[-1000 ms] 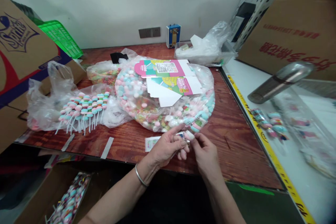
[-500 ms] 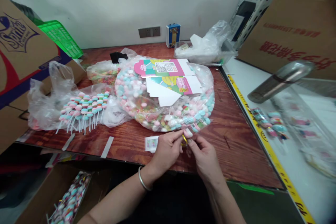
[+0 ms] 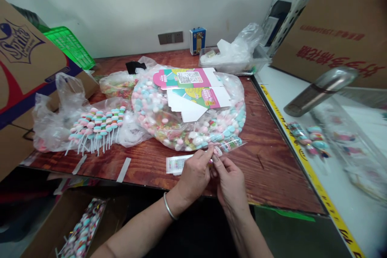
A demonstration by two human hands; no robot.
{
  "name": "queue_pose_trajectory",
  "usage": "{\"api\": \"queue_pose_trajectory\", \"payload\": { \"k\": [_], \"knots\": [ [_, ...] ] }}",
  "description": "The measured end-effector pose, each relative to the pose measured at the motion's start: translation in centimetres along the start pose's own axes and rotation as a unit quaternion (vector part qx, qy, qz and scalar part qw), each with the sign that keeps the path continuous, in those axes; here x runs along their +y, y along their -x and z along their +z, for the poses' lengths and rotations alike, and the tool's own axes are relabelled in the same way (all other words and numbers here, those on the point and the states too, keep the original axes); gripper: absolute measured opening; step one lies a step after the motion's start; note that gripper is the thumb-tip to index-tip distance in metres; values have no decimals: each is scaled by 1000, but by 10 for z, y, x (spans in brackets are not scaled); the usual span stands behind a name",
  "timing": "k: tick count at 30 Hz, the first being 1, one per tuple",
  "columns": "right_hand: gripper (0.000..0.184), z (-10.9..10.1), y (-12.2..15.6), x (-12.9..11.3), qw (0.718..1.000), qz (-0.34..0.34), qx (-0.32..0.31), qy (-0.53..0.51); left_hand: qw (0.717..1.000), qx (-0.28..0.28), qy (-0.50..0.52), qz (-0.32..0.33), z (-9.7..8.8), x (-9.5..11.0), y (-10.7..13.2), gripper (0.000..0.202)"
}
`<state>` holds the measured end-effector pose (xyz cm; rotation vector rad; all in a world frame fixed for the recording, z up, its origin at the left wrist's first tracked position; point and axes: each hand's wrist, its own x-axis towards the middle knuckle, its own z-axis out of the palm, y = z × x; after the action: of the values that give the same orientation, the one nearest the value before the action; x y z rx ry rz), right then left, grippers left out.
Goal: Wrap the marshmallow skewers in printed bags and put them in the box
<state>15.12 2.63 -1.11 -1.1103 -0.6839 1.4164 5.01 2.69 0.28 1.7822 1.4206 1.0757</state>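
Observation:
Both hands meet at the table's front edge around the neck of a marshmallow lollipop in a clear printed bag [image 3: 231, 143]. My left hand [image 3: 193, 172] pinches from the left, a metal bangle on its wrist. My right hand [image 3: 232, 181] closes from the right, thumb pressed near the bag's gathered end. The bag's wide end points right and away from me, and the fingers hide the stick and any tie. Under and beside my left hand lie flat clear printed bags [image 3: 175, 164]. Just beyond is a big clear bag of pastel marshmallows [image 3: 145, 107].
A flattened colourful carton [image 3: 193, 92] rests on the big bag. Unwrapped marshmallow lollipops [image 3: 98, 123] lie at left. Below the table edge, a cardboard box holds wrapped lollipops [image 3: 86, 225]. At right are a steel flask [image 3: 317, 92] and wrapped lollipops [image 3: 317, 141].
The gold twist tie seen between my fingers earlier is now mostly hidden. My fingers have closed in around the bag's neck, and its printed end shows more at the right.

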Motion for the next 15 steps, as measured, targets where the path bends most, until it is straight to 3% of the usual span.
{"api": "queue_pose_trajectory", "payload": {
  "k": [3,5,9,11,13,15],
  "knots": [
    [30,-3,-2,4,999,-29,-7,16,996,11,81,-33,-1,6,-5,37],
    [26,-6,-3,1,998,-48,-15,31,981,-6,174,-89,-1,6,-9,34],
    [18,-13,-1,-13,983,-113,-49,134,891,-94,405,-182,-3,-1,-13,40],
    [12,-16,2,-23,944,-203,-53,256,850,-125,479,-177,-10,-2,-14,50],
    [8,-20,5,-33,873,-310,-49,374,821,-154,525,-163,-20,1,-15,56],
    [8,-25,6,-44,791,-403,-57,457,807,-177,543,-152,-32,8,-16,47]
  ]
}}
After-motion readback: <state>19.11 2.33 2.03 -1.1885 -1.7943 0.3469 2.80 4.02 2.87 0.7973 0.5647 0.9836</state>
